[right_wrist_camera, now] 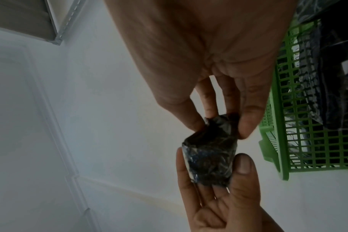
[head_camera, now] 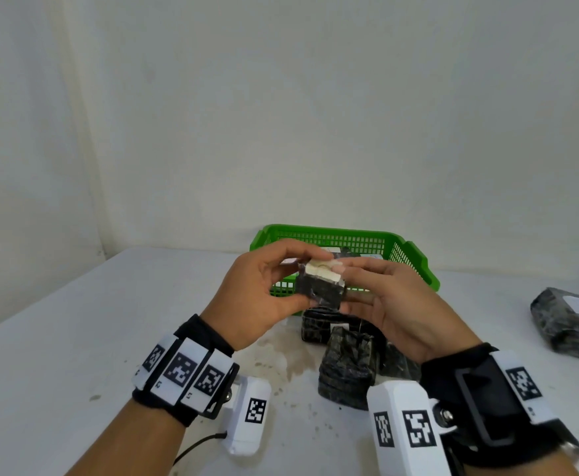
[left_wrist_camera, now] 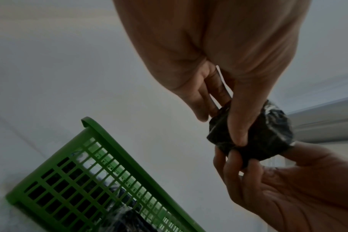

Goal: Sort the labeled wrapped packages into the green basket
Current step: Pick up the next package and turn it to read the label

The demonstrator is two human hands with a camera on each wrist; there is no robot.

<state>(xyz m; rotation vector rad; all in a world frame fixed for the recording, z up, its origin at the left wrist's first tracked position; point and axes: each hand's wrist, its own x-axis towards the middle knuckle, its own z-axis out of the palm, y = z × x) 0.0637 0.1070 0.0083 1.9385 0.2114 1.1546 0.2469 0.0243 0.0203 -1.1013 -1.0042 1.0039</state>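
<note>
In the head view both hands hold one small black wrapped package point(head_camera: 320, 290) with a white label on its top, in the air just in front of the green basket point(head_camera: 415, 266). My left hand point(head_camera: 302, 274) pinches its left side and my right hand point(head_camera: 344, 286) pinches its right side. The left wrist view shows the left hand point(left_wrist_camera: 221, 127) on the package point(left_wrist_camera: 268, 138), thumb in front. Seen from the right wrist, the right hand point(right_wrist_camera: 218, 125) grips the package point(right_wrist_camera: 209, 158) at its upper end. Dark wrapped packages point(right_wrist_camera: 332, 78) lie in the basket point(right_wrist_camera: 308, 141).
Several black wrapped packages point(head_camera: 346, 365) sit on the white table point(head_camera: 75, 338) below my hands. A bigger labeled package point(head_camera: 569, 324) lies at the far right. The basket point(left_wrist_camera: 109, 172) stands against the back wall. The table top near the packages is stained.
</note>
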